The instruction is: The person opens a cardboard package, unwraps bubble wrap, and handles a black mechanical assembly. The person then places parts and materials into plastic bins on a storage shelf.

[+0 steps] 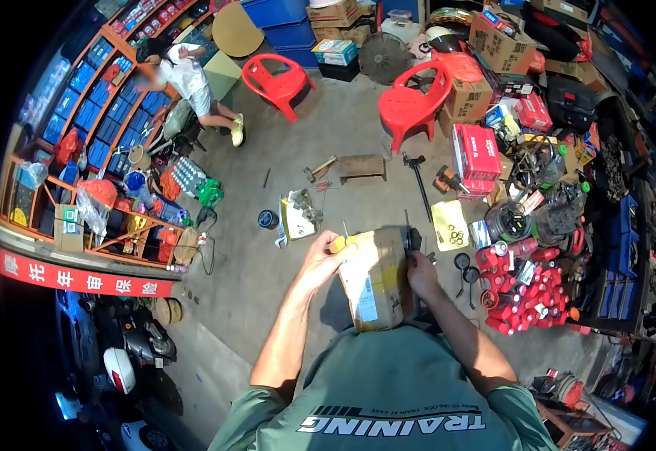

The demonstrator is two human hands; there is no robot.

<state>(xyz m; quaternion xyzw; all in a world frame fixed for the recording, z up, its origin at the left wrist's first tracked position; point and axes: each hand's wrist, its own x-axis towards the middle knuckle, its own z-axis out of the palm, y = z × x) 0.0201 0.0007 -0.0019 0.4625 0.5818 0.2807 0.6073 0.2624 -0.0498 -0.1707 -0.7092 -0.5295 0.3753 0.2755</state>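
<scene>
A cardboard box (388, 282) with a pale label and yellow tape is right in front of my body, between my two hands. At its upper left corner, my left hand (324, 259) is closed, with thumb and fingers pinching a small yellow piece (337, 244). A thin metal rod (345, 227) sticks up beside it; whether they are one tool I cannot tell. Along the box's right side, my right hand (423, 276) is closed around the lower end of a dark, slim object (415, 240). Its kind is unclear, and part of it is hidden by the fingers.
On the floor ahead are a small wooden stool (362, 167), a hammer (321, 169), an open carton of parts (299, 214) and a yellow sheet with black rings (450, 225). Red bottles (519, 293) crowd the right. Two red chairs (279, 84) and another person (193, 83) are farther off.
</scene>
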